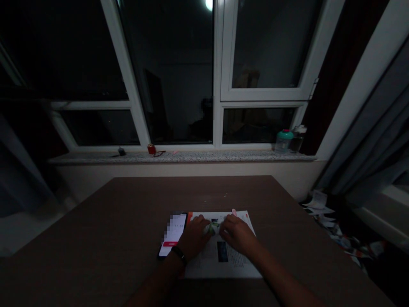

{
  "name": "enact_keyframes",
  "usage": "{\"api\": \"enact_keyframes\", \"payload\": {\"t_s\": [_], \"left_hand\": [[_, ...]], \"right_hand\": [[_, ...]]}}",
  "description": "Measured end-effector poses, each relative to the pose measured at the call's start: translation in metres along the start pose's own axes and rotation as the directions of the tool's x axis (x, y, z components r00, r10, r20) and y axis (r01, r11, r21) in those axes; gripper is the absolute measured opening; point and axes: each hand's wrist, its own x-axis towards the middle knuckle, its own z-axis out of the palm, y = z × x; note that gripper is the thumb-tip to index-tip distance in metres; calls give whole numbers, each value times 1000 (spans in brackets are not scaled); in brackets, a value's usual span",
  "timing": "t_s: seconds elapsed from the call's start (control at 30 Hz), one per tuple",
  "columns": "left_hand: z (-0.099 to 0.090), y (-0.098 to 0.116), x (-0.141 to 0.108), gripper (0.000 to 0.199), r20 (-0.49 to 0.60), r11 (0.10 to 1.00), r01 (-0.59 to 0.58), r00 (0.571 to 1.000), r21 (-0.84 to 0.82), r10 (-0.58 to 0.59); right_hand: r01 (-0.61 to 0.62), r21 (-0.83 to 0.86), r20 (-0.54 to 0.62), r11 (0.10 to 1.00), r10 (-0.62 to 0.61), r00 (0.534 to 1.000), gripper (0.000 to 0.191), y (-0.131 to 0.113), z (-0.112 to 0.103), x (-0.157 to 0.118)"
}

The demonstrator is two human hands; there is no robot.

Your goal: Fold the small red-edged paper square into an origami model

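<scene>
A small green and white thing (213,226), too dim to name, lies between my two hands over an open printed page (236,264). My left hand (196,235), with a dark band at the wrist, has its fingers closed on the thing's left side. On the other side, my right hand (238,232) is curled, its fingertips closed at the thing's right end. Just beyond my right knuckles, a small pink object (234,211) sticks out at the page's top edge. A phone (174,232) with its screen lit lies left of the page, partly behind my left hand.
The brown table (143,200) reaches toward a granite windowsill (191,157). On the sill stand a teal-lidded container (283,140), a clear bottle (298,138) and a small red jar (151,149). Papers (338,238) lie heaped beyond the table's right edge.
</scene>
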Motion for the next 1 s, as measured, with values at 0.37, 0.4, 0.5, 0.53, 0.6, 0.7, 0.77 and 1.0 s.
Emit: {"api": "enact_keyframes", "payload": {"t_s": [0.37, 0.4, 0.5, 0.53, 0.6, 0.7, 0.77, 1.0], "left_hand": [[3, 0, 4, 8, -53, 955, 157, 983, -251, -176], [3, -1, 4, 7, -65, 947, 147, 983, -286, -172], [3, -1, 6, 6, -89, 920, 122, 982, -373, -166], [2, 0, 6, 7, -88, 911, 114, 983, -396, -162], [2, 3, 7, 16, -93, 895, 88, 985, -438, -143], [2, 8, 6, 30, -125, 887, 22, 988, -460, -89], [2, 10, 5, 26, -122, 899, -16, 992, -438, -42], [-1, 9, 4, 7, -156, 914, -148, 983, -378, 95]], "right_hand": [[19, 11, 115, 1000, -20, 993, 11, -9, 5, 1], [8, 6, 108, 1000, -8, 994, 13, -8, 5, 1], [-30, 4, 87, 1000, 30, 996, 16, -7, 7, 1], [-38, 14, 81, 999, 36, 996, 17, -6, 8, 2], [-44, 48, 65, 998, 40, 997, 16, -6, 9, 2], [-67, 112, 38, 991, 63, 997, 13, -4, 12, 3], [-89, 163, 17, 983, 88, 996, 9, -2, 14, 3], [20, 386, -78, 922, 11, 997, 15, 4, 14, 3]]}}
